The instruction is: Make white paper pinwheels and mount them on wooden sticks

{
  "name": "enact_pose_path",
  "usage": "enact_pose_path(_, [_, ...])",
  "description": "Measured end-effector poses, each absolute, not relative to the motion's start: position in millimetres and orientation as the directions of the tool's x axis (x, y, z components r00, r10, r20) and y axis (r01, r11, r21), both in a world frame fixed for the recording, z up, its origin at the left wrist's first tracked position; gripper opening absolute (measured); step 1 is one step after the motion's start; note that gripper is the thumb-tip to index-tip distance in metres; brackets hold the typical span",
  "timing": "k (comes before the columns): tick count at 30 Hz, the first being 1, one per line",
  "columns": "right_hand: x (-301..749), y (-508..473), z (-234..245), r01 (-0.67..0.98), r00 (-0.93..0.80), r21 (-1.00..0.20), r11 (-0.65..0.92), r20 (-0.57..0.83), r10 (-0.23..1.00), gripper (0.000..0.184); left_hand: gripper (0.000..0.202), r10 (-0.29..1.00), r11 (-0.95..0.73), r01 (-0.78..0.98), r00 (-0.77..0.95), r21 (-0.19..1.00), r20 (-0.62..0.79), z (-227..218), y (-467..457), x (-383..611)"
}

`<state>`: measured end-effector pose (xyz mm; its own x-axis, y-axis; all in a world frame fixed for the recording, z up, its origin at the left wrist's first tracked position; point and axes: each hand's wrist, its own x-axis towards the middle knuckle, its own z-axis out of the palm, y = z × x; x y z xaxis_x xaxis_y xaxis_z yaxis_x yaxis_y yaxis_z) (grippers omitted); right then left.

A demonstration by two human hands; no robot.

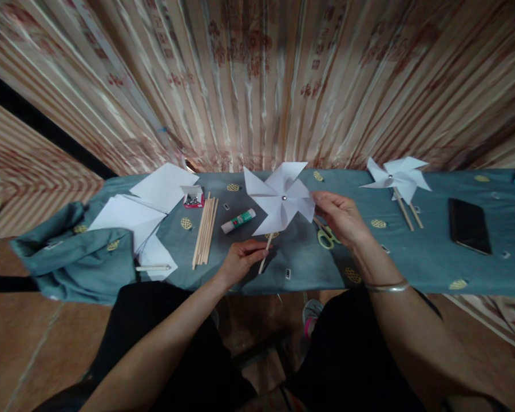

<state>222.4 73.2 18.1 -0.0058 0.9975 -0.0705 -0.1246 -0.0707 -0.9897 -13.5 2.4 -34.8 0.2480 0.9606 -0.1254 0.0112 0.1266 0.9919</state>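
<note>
My left hand pinches the wooden stick of a white paper pinwheel, holding it upright over the teal cloth-covered bench. A metal pin shows at the pinwheel's centre. My right hand is closed at the pinwheel's right blade, fingertips touching the paper edge. Green-handled scissors lie partly under that hand.
Finished pinwheels on sticks lie at the right, and a black phone beyond them. A glue stick, a bundle of wooden sticks, a red box of pins and white paper sheets lie at the left. A striped curtain hangs behind.
</note>
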Motion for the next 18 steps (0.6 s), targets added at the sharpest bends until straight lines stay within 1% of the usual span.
enact_pose_path(4, [218.1,70.2,19.9,-0.131,-0.015,-0.983,-0.129,-0.128,0.992,0.033,0.025,0.962,0.128,0.029,0.240,0.991,-0.132,-36.2,2.3,-13.8])
enact_pose_path(9, [218.0,68.8,21.8,-0.114,-0.020,-0.986,-0.119,-0.118,0.993,0.033,0.027,0.962,0.134,0.026,0.238,0.991,-0.136,-37.6,2.6,-14.0])
enact_pose_path(18, [213.4,65.8,21.0,-0.132,-0.063,-0.976,-0.172,-0.164,0.984,0.038,0.028,0.968,0.148,0.010,0.204,0.989,-0.146,-36.3,3.1,-13.4])
